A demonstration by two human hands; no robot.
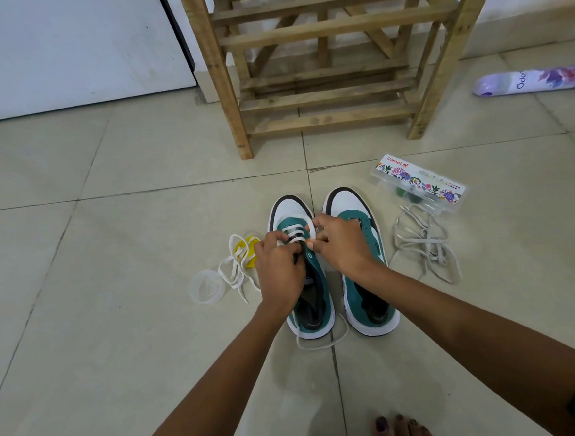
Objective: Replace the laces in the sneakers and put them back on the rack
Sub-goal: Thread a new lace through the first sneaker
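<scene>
Two teal and white sneakers stand side by side on the tiled floor, toes toward the wooden rack (332, 95). The left sneaker (311, 304) has a white lace (294, 232) threaded across its lower eyelets; its loose end trails behind the heel. My left hand (279, 273) pinches the lace at the sneaker's left eyelets. My right hand (340, 244) pinches the lace at the right eyelets. The right sneaker (366, 294) has no lace. A grey old lace (424, 242) lies in a heap to the right. Another white lace (235, 269) lies to the left.
A clear lid (205, 286) and a yellow thing (247, 251) lie left of the sneakers. A clear paint box (419, 183) sits to the right, a purple spray can (535, 81) farther back. A white door (70, 49) is at the back left. My toes (403, 432) show below.
</scene>
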